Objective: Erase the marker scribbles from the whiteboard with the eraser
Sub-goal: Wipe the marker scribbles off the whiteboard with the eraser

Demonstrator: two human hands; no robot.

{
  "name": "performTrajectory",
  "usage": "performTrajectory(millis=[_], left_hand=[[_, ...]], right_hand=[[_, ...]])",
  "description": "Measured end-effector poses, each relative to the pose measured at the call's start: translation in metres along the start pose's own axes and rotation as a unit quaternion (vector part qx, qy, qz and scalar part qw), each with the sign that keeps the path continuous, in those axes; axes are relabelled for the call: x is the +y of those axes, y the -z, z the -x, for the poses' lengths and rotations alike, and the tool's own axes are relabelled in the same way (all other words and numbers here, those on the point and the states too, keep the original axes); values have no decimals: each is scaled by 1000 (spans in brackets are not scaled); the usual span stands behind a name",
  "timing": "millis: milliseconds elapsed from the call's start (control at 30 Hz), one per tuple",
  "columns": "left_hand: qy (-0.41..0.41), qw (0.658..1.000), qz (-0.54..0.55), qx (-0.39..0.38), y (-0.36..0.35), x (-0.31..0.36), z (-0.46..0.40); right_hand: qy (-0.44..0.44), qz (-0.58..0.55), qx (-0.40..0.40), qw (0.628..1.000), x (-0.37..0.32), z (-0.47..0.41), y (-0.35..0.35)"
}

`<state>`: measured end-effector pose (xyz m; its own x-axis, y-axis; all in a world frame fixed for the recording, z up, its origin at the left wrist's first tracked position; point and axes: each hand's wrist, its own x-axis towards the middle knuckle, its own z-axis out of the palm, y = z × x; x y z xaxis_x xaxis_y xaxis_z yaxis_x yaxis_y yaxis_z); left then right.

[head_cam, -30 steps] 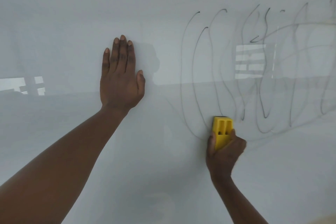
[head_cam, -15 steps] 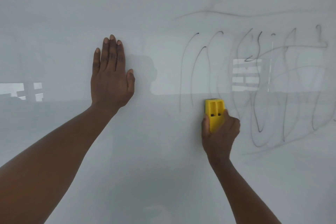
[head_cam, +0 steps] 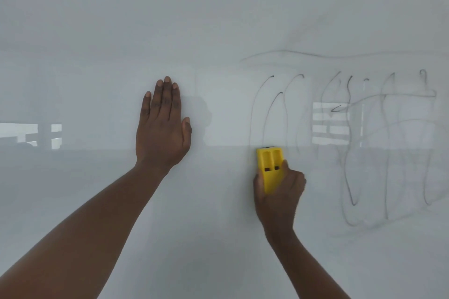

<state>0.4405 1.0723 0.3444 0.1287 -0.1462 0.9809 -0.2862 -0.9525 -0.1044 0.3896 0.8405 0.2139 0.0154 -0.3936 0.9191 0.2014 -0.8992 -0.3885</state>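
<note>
A white whiteboard (head_cam: 97, 31) fills the view. Thin black marker scribbles (head_cam: 352, 153) loop up and down across its right half, with a faint long stroke above them. My right hand (head_cam: 279, 196) grips a yellow eraser (head_cam: 270, 165) and presses it flat on the board at the lower ends of the leftmost loops. The strokes below the eraser are gone. My left hand (head_cam: 162, 126) lies flat on the board, fingers together and pointing up, well left of the scribbles and holding nothing.
Bright window reflections (head_cam: 330, 124) show on the glossy board among the scribbles, with another reflection (head_cam: 29, 136) at the far left. My two forearms reach in from the bottom edge.
My right hand has slid the eraser up the board along the leftmost loops, wiping away their lower parts. The view has tilted, so everything sits lower in frame. My left hand stays flat.
</note>
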Motion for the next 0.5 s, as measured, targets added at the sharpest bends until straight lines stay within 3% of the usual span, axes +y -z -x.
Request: performTrajectory(millis=[133,233,500], left_hand=[[-3,1000,11,-4,3,-1,0],[2,999,43,7,7,0,0],[-42,998,34,19,10,22,-26]], right_hand=[[157,0,-22,987,-53,25,-23],[218,-4,-18,976,-62,12,-30],[234,-9,30,972,-71,-119,-26]])
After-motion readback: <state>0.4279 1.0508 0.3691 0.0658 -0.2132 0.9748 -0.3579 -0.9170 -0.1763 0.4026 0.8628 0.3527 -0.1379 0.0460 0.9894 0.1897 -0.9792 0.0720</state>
